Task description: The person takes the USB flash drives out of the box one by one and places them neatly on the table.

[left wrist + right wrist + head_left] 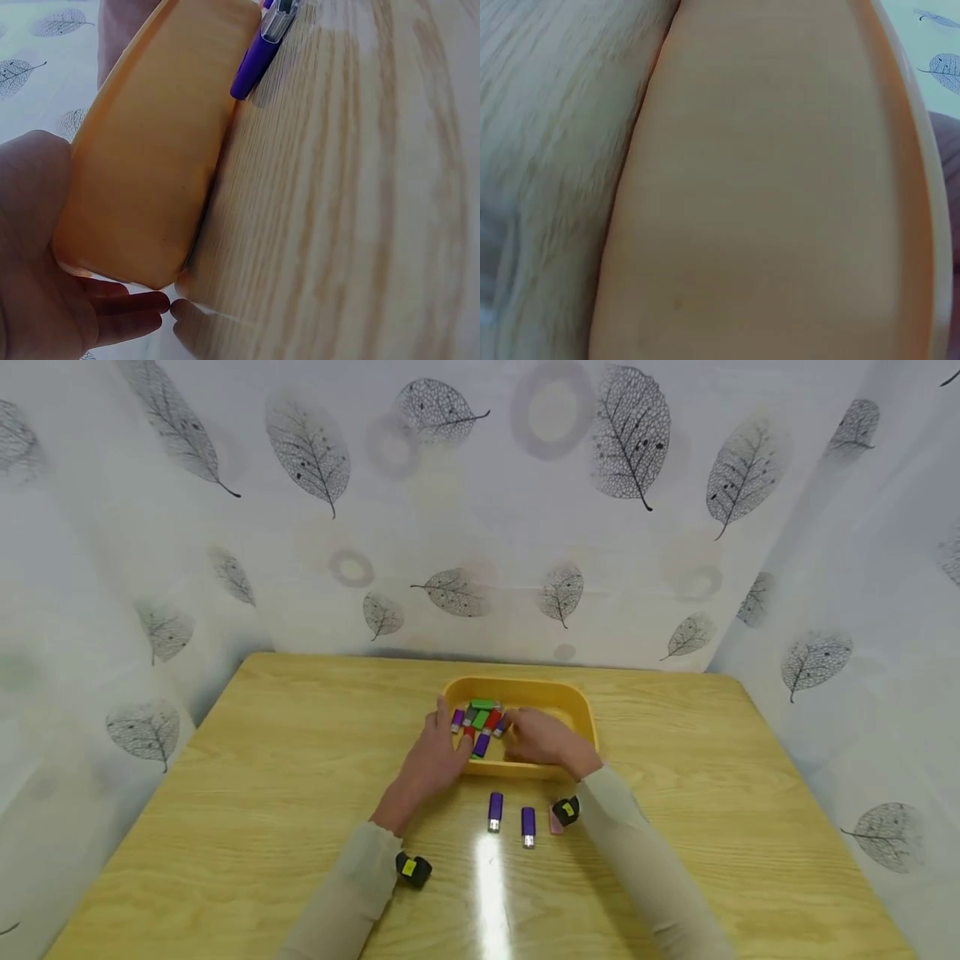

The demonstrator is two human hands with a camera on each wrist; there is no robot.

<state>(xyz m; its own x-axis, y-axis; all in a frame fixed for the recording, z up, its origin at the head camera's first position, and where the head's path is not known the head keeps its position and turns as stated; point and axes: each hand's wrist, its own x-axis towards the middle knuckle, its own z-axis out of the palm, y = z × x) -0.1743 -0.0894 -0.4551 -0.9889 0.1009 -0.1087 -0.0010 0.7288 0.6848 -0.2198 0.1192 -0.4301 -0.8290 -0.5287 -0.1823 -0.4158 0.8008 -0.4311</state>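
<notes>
1 yellow tray [517,770], left hand [435,756] gripping its edge | 9ish USB sticks [481,720] inside, beside right hand [543,737], fingers bent, can't tell if it's got one | 2 purple sticks [496,808] between wrists, 1 pink stick [554,825] half-blocked by wrist cam [566,811]

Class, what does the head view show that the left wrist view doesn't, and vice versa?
Only the head view shows the USB sticks inside the tray and two black devices by the sleeves. Only the left wrist view clearly shows several fingers of the left hand outside the tray's end. Both show the left hand, tray, a purple stick, the wooden table and leaf-patterned cloth.
</notes>
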